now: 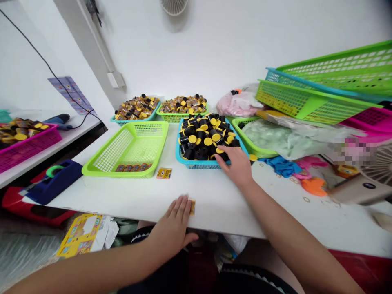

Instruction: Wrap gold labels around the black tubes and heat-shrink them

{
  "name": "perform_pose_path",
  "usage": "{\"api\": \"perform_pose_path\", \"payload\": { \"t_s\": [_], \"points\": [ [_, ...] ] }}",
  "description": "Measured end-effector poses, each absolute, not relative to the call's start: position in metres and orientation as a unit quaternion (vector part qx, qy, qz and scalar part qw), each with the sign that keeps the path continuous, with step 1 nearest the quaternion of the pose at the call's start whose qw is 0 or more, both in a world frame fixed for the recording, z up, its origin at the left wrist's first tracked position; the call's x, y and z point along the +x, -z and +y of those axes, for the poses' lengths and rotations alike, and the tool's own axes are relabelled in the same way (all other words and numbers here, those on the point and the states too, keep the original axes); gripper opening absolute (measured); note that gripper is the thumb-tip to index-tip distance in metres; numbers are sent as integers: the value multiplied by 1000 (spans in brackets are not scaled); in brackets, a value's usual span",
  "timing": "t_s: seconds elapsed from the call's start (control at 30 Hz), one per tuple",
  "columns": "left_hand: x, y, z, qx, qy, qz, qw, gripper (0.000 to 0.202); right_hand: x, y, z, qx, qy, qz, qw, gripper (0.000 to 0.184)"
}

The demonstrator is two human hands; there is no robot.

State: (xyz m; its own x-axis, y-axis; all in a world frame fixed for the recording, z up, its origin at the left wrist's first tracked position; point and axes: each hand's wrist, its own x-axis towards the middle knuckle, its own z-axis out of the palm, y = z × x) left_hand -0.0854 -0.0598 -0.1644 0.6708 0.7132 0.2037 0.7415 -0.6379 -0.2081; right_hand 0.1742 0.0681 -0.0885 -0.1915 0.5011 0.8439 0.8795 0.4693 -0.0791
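My left hand (174,220) lies flat near the table's front edge, fingers stretched out and thumb apart. A small yellow printed label (192,207) shows partly beside its fingertips, the rest hidden. My right hand (235,165) reaches over the front rim of a blue basket (199,164), which is heaped with black cylinders with yellow caps (208,141). Its thumb and index finger close on one capped cylinder (219,150). Another small stack of yellow labels (164,173) rests on the table, right of a green basket (122,174) with several wrapped pieces (133,168) along its near side.
Two baskets of wrapped cylinders (136,108) stand against the wall. Stacked baskets (306,98), plastic bags (275,136), balloons (314,185) and a fan (364,179) fill the right. A blue tape dispenser (58,179) and a pink basket (30,145) are left.
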Motion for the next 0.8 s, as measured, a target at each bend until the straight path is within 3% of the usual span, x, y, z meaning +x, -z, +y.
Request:
{"api": "perform_pose_path", "payload": {
  "t_s": [0.1, 0.17, 0.4, 0.6, 0.7, 0.8],
  "points": [
    [-96, 173, -85, -902, 52, -362, 230, 50, 173, 88, 68, -468, 219, -742, 428, 31],
    [-98, 166, -83, -913, 45, -336, 226, 51, 173, 89, 68, -470, 219, -742, 425, 32],
    [-85, 109, 5, -901, 84, -422, -53, 40, 175, 89, 71, -458, 222, -734, 450, 27],
    [-93, 93, 33, -896, 154, -396, -131, 25, 176, 88, 70, -430, 236, -713, 501, 19],
    [-89, 71, 36, -870, 258, -388, -161, 27, 173, 90, 67, -420, 180, -715, 529, 20],
    [-69, 53, 44, -783, 402, -364, -304, 23, 169, 91, 63, -391, 48, -703, 592, 33]
  ]
}}
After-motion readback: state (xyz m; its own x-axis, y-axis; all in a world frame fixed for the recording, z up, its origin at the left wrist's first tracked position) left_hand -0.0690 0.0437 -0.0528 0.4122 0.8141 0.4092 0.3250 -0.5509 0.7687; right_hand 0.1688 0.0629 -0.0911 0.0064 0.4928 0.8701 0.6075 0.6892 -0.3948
